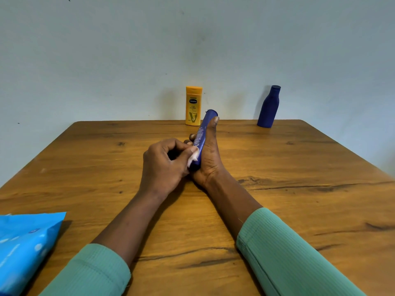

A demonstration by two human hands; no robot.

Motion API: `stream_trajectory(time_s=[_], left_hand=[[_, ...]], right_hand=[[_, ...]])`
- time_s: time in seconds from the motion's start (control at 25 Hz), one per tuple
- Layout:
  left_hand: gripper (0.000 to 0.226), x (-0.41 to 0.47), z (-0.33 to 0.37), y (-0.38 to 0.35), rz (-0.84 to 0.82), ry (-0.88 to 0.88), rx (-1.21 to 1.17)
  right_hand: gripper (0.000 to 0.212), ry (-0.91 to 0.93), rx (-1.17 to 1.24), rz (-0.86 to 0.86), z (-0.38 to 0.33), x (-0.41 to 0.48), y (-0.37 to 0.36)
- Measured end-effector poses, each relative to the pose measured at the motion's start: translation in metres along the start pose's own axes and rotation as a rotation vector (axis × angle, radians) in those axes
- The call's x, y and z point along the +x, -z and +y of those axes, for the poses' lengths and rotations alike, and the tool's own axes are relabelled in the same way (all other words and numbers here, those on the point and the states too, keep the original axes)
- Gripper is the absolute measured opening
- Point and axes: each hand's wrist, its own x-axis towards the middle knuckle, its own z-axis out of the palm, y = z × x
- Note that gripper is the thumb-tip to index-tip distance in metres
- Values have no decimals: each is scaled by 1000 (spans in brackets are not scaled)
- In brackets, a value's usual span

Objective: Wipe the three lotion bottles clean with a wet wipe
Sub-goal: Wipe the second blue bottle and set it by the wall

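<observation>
Dead centre, a blue lotion tube (pixel 202 137) is gripped by the right hand (pixel 210 161) and touched by a wet wipe (pixel 191 160) pinched in the left hand (pixel 163 165), with the yellow Vaseline bottle (pixel 193 105) and dark blue bottle (pixel 268 107) further back probably left to do.

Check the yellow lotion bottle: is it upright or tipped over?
Upright. The yellow lotion bottle stands on its base at the far edge of the table, cap on top and label facing the camera.

Wooden table (pixel 299 167): yellow bottle (pixel 193 106) and blue bottle (pixel 268 106) upright at far edge, well apart; wipes pack (pixel 25 248) near-left corner.
</observation>
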Motion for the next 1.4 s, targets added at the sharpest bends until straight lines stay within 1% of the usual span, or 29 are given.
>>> stream_trajectory(time_s=[0.08,0.12,0.2,0.28,0.32,0.36,0.4,0.48,0.52,0.6,0.68,0.76,0.8,0.84,0.88,0.92,0.96,1.0,1.04,1.12,1.16,1.2,1.24,1.32,1.36,1.4], left_hand=[[4,5,-9,3,6,167,-53],[5,5,-13,5,-4,178,-43],[13,2,-10,6,-37,99,-23],[19,-2,-2,5,-42,-37,-5],[19,-2,0,4,-24,-80,9],[18,0,-1,4,15,-75,-10],[15,4,-5,5,47,-18,-79],[11,10,-12,7,44,157,-223],[13,10,-14,7,9,205,-223],[21,5,-14,4,-83,192,-129],[24,0,-10,0,-76,159,-77],[26,2,-11,2,-104,184,-173],[30,3,-10,5,-162,207,-241],[36,4,-9,8,-237,213,-250],[42,5,-9,10,-304,185,-178],[46,5,-10,11,-335,142,-56],[47,6,-11,10,-307,109,41],[43,7,-11,10,-229,113,54],[35,8,-10,12,-118,143,-21],[24,10,-8,16,85,228,-255],[22,11,-7,18,109,241,-349],[20,11,-6,19,66,223,-401],[19,10,-3,20,-16,179,-414],[18,6,0,19,-161,78,-330],[18,5,-2,16,-163,41,-280],[17,5,-3,14,-121,26,-259]], right_hand=[[74,6,-54,17,2,-2,-1],[69,10,-58,17,2,-3,-1],[60,16,-25,-2,0,-4,0],[55,-8,22,-48,-3,-4,2],[55,-22,28,-75,-4,-4,3],[56,-30,15,-95,-4,-4,2],[59,-28,-16,-104,-3,-3,2],[64,7,-69,-103,-1,-3,1],[64,33,-69,-105,0,-3,1],[58,51,-31,-108,0,-3,2],[56,18,10,-96,-1,-2,3],[55,7,15,-90,-1,-1,4],[55,14,15,-90,0,-1,4],[54,21,17,-91,0,-1,4],[53,21,16,-87,0,-1,4],[53,18,15,-85,0,-2,4],[53,17,13,-79,0,-3,4],[53,18,18,-72,0,-4,3],[53,17,35,-65,0,-5,3],[51,10,58,-61,1,-4,1],[49,11,38,-68,1,-3,0],[47,8,8,-83,1,-4,-1],[46,0,-17,-100,0,-5,-3],[46,-27,-12,-109,-2,-4,-2],[46,-34,-2,-102,-3,-4,-1],[45,-30,-4,-109,-5,-4,-1]])
